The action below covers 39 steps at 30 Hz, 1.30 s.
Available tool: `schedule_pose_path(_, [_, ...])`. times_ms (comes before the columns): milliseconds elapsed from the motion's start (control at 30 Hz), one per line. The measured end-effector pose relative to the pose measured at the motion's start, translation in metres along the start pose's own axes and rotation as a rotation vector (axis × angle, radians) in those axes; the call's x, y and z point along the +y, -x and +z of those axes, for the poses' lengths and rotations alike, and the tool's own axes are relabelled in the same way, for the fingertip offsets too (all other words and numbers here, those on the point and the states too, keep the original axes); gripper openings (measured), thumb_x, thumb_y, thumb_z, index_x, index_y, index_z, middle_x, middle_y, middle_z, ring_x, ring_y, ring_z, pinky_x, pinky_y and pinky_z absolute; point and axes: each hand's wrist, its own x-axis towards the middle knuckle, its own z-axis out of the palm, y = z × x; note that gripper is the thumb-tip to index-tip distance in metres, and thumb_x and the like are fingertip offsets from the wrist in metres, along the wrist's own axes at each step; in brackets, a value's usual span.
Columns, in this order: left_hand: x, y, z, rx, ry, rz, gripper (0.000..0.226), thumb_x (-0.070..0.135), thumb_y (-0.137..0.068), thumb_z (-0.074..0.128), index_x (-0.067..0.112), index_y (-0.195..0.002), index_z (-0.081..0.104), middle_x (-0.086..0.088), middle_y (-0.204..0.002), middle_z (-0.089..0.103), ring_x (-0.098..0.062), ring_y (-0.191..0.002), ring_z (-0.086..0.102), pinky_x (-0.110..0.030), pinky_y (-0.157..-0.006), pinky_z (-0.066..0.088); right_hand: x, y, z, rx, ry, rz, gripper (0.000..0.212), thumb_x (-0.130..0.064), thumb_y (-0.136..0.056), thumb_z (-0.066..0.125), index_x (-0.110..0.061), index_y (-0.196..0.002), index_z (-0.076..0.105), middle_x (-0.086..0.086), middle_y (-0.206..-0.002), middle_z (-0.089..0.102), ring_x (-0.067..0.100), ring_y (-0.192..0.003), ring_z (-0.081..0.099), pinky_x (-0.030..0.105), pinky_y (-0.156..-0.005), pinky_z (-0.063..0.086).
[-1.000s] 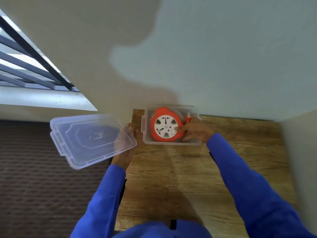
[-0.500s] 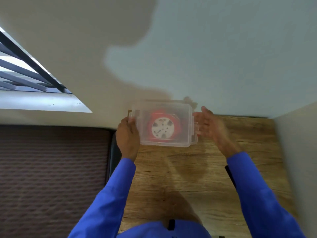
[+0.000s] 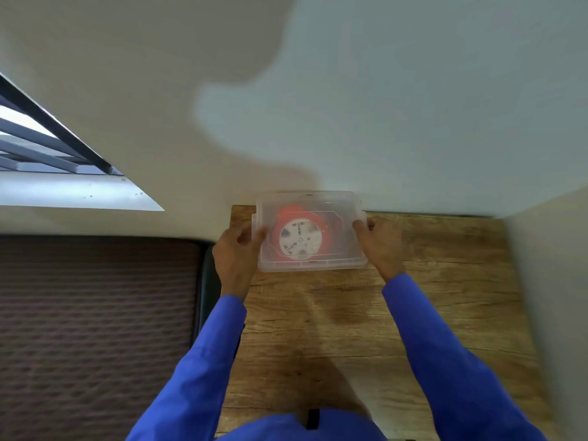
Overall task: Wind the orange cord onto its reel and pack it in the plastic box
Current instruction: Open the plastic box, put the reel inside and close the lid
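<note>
Between our hands sits the plastic box (image 3: 310,265), its lid (image 3: 342,205) on, the orange reel (image 3: 299,238) visible inside. Our left hand (image 3: 237,249) and right hand (image 3: 378,241) each grip one end.

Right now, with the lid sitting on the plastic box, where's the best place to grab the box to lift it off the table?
Probably by its two short ends, one hand from each side, fingers under the rim. The plastic box lies flat and wide on the table, and the left hand and right hand already sit at those ends. Thumbs on the lid would keep it on.
</note>
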Motion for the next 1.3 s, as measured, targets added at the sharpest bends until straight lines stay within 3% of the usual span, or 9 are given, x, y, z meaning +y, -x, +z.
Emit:
schedule_pose_path(133, [-0.001,0.003,-0.001,-0.011,0.2,-0.106,0.04,0.046,-0.093,0.087,0.024,-0.126,0.084,0.011,-0.108,0.084,-0.007,-0.097,0.08,-0.033,-0.089,0.068,0.017,0.001,-0.013,-0.173,-0.358,0.045,0.013,-0.022,-0.104,0.069,-0.02,-0.105,0.082,-0.009,-0.088,0.08,-0.002,-0.075,0.077,0.015,-0.067,0.058])
schedule_pose_path(233, [0.0,0.002,-0.005,-0.048,0.268,-0.156,0.031,0.045,-0.094,0.088,0.029,-0.12,0.084,0.014,-0.101,0.084,-0.007,-0.095,0.081,-0.033,-0.09,0.069,0.024,0.003,-0.024,-0.329,-0.559,0.086,0.031,-0.027,-0.103,0.073,-0.018,-0.133,0.078,0.0,-0.118,0.084,0.018,-0.108,0.08,0.039,-0.096,0.062])
schedule_pose_path(367, [0.001,0.014,-0.005,-0.068,0.195,-0.044,0.038,0.041,-0.097,0.084,0.027,-0.132,0.079,0.041,-0.089,0.076,0.006,-0.088,0.079,-0.005,-0.068,0.059,0.021,0.006,-0.017,-0.239,-0.525,0.04,0.033,-0.026,-0.103,0.073,-0.017,-0.134,0.077,0.0,-0.117,0.084,0.019,-0.105,0.081,0.044,-0.095,0.065])
schedule_pose_path(533, [-0.023,0.024,-0.016,-0.329,0.373,-0.073,0.07,0.025,-0.098,0.085,0.034,-0.161,0.056,0.011,-0.135,0.077,-0.011,-0.117,0.078,-0.04,-0.098,0.067,0.036,0.016,-0.003,-0.25,-0.589,-0.002,0.034,-0.015,-0.104,0.07,-0.021,-0.136,0.075,-0.01,-0.117,0.084,0.01,-0.107,0.08,0.033,-0.089,0.067])
schedule_pose_path(700, [-0.029,0.024,-0.017,-0.295,0.437,-0.167,0.082,0.033,-0.089,0.092,0.033,-0.161,0.053,0.006,-0.142,0.071,-0.019,-0.124,0.074,-0.043,-0.098,0.065,0.05,0.01,0.0,-0.311,-0.646,-0.011,0.044,-0.018,-0.098,0.077,-0.023,-0.141,0.072,-0.01,-0.124,0.082,0.008,-0.111,0.079,0.023,-0.084,0.066])
schedule_pose_path(867, [-0.027,0.019,-0.011,-0.475,0.725,-0.507,0.051,0.035,-0.095,0.084,0.023,-0.142,0.066,-0.004,-0.114,0.086,-0.021,-0.097,0.086,-0.03,-0.071,0.068,0.056,-0.008,0.002,-0.634,-0.861,0.285,0.046,-0.027,-0.101,0.076,-0.019,-0.145,0.067,0.012,-0.14,0.073,0.031,-0.124,0.074,0.055,-0.103,0.06])
schedule_pose_path(1033, [-0.007,-0.015,-0.021,-0.238,0.892,-0.673,0.041,0.017,-0.092,0.086,0.015,-0.131,0.074,-0.009,-0.104,0.088,-0.031,-0.095,0.083,-0.042,-0.078,0.071,0.025,-0.008,0.022,-0.635,-0.842,0.364,0.041,-0.023,-0.1,0.075,-0.006,-0.137,0.07,0.021,-0.133,0.074,0.029,-0.114,0.075,0.05,-0.104,0.059])
schedule_pose_path(1167, [-0.014,-0.025,-0.038,-0.107,0.555,-0.299,0.021,0.024,-0.097,0.086,0.026,-0.118,0.081,-0.009,-0.106,0.086,-0.028,-0.096,0.085,-0.038,-0.08,0.071,-0.013,-0.013,0.021,-0.517,-0.715,0.332,0.028,-0.004,-0.095,0.077,-0.005,-0.123,0.077,0.007,-0.105,0.082,0.024,-0.102,0.077,0.041,-0.093,0.063])
schedule_pose_path(1300, [-0.01,-0.016,-0.024,0.105,0.144,-0.1,0.045,0.036,-0.101,0.081,0.023,-0.144,0.076,-0.004,-0.12,0.086,-0.023,-0.11,0.081,-0.043,-0.101,0.065,-0.042,0.0,0.024,-0.172,-0.064,0.057,0.011,-0.006,-0.085,0.075,-0.004,-0.074,0.078,0.007,-0.07,0.073,0.024,-0.064,0.069,0.028,-0.056,0.055])
